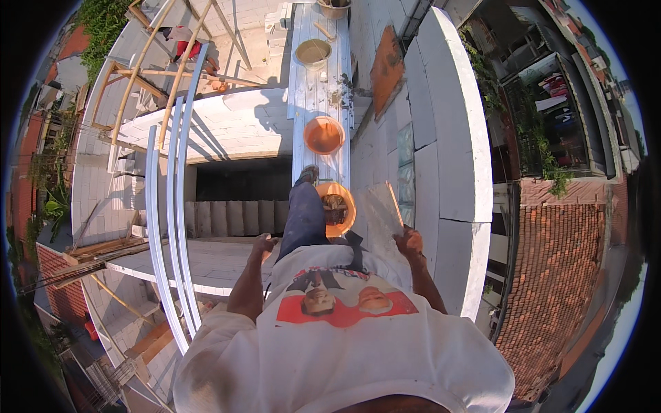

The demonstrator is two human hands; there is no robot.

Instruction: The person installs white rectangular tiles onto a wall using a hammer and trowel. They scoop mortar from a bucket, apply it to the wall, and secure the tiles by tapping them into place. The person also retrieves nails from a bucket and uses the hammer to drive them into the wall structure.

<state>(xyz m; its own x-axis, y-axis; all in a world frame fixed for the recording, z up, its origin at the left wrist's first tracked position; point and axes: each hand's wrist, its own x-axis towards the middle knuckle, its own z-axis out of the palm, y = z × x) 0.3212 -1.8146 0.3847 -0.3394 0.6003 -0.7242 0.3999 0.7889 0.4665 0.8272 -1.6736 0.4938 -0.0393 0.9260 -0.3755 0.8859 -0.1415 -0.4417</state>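
My right hand is closed on the edge of a thin, flat board, pale grey on its face and brownish along one edge. The board is held tilted beside the block wall on the right. At my left side, my left hand has its fingers curled in, and nothing shows sticking out of it. An orange bucket with dark tools or rubble inside stands right by my leg, between my two hands. Beyond my shoe, a second orange bucket sits on the ribbed metal planks.
A round grey mortar tub stands farther along the planks. To the left a dark opening drops beside concrete steps. Long metal channels and bamboo poles rise there. A person bends at upper left. A white block wall runs along the right.
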